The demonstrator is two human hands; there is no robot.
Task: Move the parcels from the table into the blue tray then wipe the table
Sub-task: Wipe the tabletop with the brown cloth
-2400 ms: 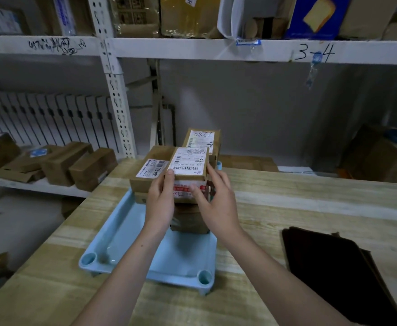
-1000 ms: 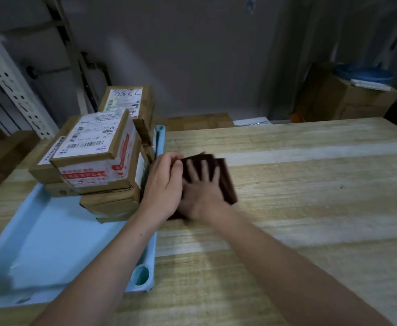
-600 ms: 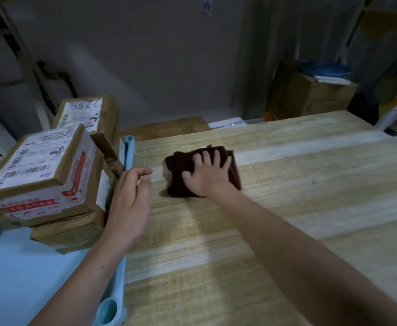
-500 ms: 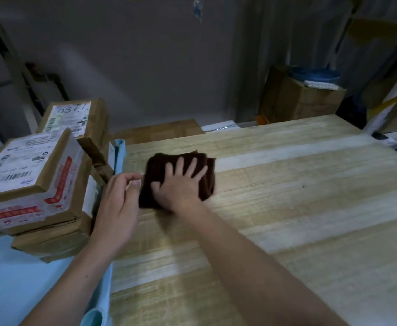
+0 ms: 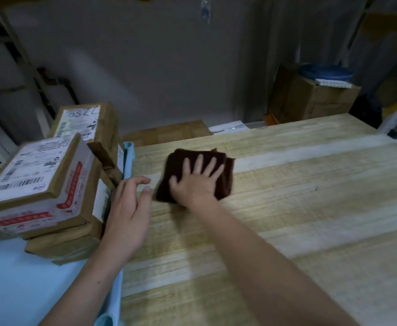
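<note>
Parcels (image 5: 40, 184) sit stacked in the blue tray (image 5: 16, 290) at the left edge of the wooden surface (image 5: 298, 220). We press our right hand (image 5: 194, 182) flat on a folded dark brown cloth (image 5: 225, 182), fingers (image 5: 210, 167) spread, gripping nothing. Our left hand (image 5: 127, 212) hovers beside the parcels, fingers loosely curled and empty.

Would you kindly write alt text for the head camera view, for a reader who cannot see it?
A person's right hand presses flat on a folded dark brown cloth on a pale wooden table. The left hand hovers open beside it, next to labelled cardboard parcels stacked in a blue tray at the table's left.
</note>
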